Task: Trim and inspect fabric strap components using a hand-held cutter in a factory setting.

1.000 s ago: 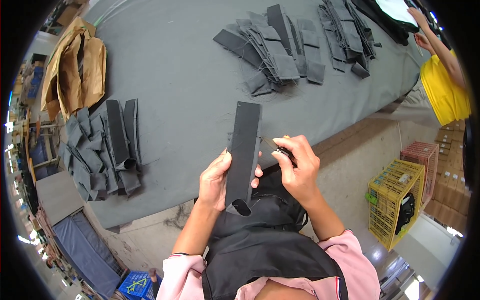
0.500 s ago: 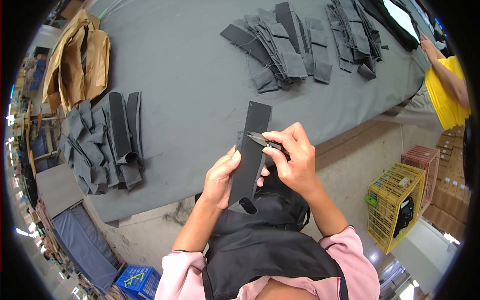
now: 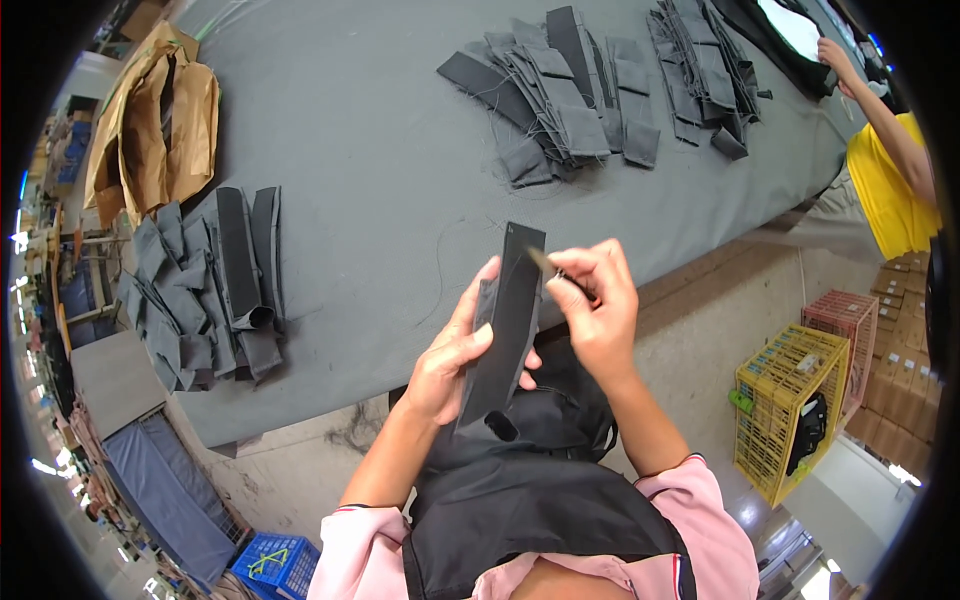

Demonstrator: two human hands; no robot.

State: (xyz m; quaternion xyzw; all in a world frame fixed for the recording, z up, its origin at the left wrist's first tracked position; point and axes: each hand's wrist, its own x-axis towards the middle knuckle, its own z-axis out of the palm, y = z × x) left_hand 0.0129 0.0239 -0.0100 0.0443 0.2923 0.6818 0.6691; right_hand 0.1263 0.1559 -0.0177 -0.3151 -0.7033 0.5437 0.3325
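Note:
My left hand (image 3: 440, 375) holds a long dark grey fabric strip (image 3: 510, 315) upright in front of me, its thumb across the front and fingertips showing at the right edge. The strip's lower end curls over near my black apron (image 3: 540, 510). In my right hand (image 3: 608, 315), pinched between thumb and fingers, is a pair of thread snips (image 3: 543, 263). Their blurred blades point up and left, by the strip's upper right edge. Whether they touch the fabric I cannot tell.
Similar strips lie in piles on the grey-covered table: one pile (image 3: 190, 300) at left, another (image 3: 560, 100) at the far middle, a third (image 3: 705, 75) farther right. A brown paper bag (image 3: 190, 130) stands far left. At right are a yellow crate (image 3: 790, 400) and a person in yellow (image 3: 890, 190).
The snips have moved up and right, from across the strip to its right edge. My left fingers have stretched upward. The strip's top has dropped slightly. The other person's hand has shifted up and left.

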